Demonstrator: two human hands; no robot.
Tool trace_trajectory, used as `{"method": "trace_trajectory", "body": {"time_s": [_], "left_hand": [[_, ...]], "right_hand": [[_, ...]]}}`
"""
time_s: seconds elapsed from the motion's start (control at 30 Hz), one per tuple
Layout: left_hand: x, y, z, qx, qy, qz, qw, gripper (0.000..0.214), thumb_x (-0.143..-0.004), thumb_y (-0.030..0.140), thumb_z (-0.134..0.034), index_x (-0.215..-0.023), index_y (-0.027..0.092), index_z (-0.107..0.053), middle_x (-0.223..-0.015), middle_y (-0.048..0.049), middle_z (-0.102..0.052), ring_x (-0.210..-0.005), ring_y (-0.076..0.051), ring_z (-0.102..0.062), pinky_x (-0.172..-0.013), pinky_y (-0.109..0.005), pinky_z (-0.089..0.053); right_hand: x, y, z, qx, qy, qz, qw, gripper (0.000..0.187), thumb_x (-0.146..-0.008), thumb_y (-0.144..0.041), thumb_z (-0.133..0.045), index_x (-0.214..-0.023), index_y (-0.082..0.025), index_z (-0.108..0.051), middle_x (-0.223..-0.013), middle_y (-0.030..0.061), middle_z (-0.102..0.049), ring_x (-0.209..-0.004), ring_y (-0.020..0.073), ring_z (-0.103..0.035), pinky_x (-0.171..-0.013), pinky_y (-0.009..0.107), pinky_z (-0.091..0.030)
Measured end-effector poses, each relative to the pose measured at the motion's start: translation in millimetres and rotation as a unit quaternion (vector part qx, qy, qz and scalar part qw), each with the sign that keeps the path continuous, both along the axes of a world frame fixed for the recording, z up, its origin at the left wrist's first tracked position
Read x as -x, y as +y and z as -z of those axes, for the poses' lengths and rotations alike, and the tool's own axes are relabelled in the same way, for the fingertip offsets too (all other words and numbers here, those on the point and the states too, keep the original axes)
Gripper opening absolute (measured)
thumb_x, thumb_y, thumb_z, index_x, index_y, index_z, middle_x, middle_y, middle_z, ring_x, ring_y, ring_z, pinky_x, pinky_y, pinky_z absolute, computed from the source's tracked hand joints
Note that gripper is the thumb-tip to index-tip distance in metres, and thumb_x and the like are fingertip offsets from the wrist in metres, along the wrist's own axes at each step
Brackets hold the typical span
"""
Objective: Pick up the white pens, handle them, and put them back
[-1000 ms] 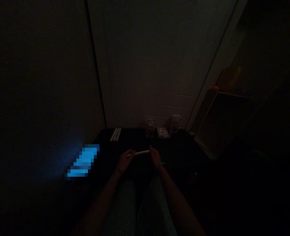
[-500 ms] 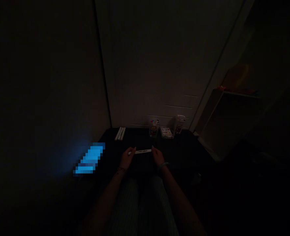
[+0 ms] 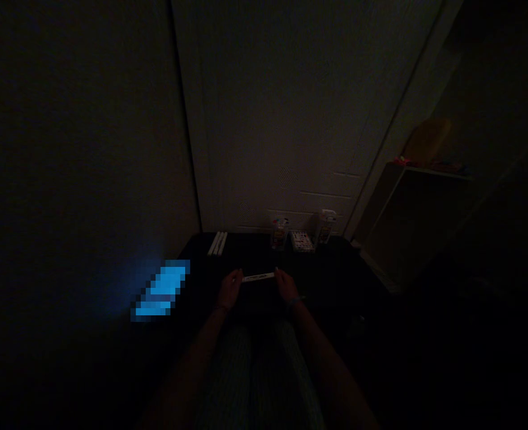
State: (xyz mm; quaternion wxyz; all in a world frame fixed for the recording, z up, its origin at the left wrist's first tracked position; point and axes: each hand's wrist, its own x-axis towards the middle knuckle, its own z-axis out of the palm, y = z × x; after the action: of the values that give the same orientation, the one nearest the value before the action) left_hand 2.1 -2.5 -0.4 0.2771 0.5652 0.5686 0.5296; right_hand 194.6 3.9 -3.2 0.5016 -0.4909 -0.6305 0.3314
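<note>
Above the dark table point(image 3: 250, 301), a slim white marker point(image 3: 258, 277) with dark print on its side stretches between my two hands. My left hand point(image 3: 230, 290) is closed around its left end, which the fingers cover. At the other end, my right hand point(image 3: 286, 285) pinches the tip with thumb and fingers. The marker is nearly level, its right end slightly higher in the view. Farther back to the left, three similar white markers point(image 3: 217, 243) lie side by side on the table.
Along the wall stand a clear pack with coloured tops point(image 3: 279, 234), a patterned flat box point(image 3: 302, 241) and a taller container point(image 3: 325, 227). A blurred bright blue screen point(image 3: 162, 291) glows at the left. On the right is a shelf unit point(image 3: 383, 197). The room is very dark.
My left fingers have shifted slightly left along the marker and now cover its left end, which stuck out before. My right hand keeps its hold almost unmoved.
</note>
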Motion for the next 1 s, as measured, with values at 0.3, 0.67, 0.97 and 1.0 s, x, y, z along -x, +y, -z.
{"method": "trace_trajectory", "body": {"time_s": [0.3, 0.67, 0.97, 1.0], "left_hand": [[0.2, 0.6, 2.6, 0.009, -0.014, -0.002, 1.0, 0.039, -0.074, 0.052, -0.044, -0.069, 0.016, -0.056, -0.061, 0.0022, -0.052, -0.061, -0.012, -0.046, -0.058, -0.022, -0.035], [-1.3, -4.4, -4.9, -0.014, -0.027, 0.016, 0.999, 0.04, -0.073, 0.055, -0.045, -0.06, 0.017, -0.05, -0.057, 0.0048, -0.044, -0.057, -0.009, -0.04, -0.054, -0.02, -0.032], [-2.0, -4.7, -6.8, -0.021, -0.025, 0.015, 0.999, 0.037, -0.073, 0.052, -0.046, -0.061, 0.017, -0.05, -0.058, 0.0045, -0.044, -0.057, -0.009, -0.04, -0.055, -0.02, -0.033], [-2.3, -4.8, -7.0, -0.021, -0.028, 0.015, 0.999, 0.037, -0.073, 0.052, -0.046, -0.062, 0.017, -0.05, -0.058, 0.0044, -0.044, -0.057, -0.009, -0.04, -0.055, -0.02, -0.033]], "right_hand": [[0.6, 1.3, 0.2, -0.008, 0.0, -0.008, 1.0, 0.05, -0.078, -0.061, -0.033, -0.063, -0.017, -0.051, -0.059, -0.0035, -0.045, -0.057, 0.0096, -0.037, -0.054, 0.02, -0.028], [0.1, 0.6, 1.1, 0.011, 0.002, -0.015, 1.0, 0.051, -0.079, -0.058, -0.032, -0.063, -0.016, -0.054, -0.06, -0.0017, -0.047, -0.059, 0.0106, -0.038, -0.052, 0.02, -0.027], [-0.7, 2.8, 0.1, 0.04, -0.01, 0.014, 0.999, 0.053, -0.074, -0.064, -0.033, -0.05, -0.017, -0.041, -0.049, -0.0037, -0.032, -0.051, 0.0086, -0.029, -0.046, 0.022, -0.02], [-0.5, 3.0, -0.3, 0.04, -0.008, 0.015, 0.999, 0.053, -0.074, -0.065, -0.033, -0.05, -0.018, -0.04, -0.049, -0.0037, -0.032, -0.05, 0.0085, -0.028, -0.046, 0.022, -0.02]]}}
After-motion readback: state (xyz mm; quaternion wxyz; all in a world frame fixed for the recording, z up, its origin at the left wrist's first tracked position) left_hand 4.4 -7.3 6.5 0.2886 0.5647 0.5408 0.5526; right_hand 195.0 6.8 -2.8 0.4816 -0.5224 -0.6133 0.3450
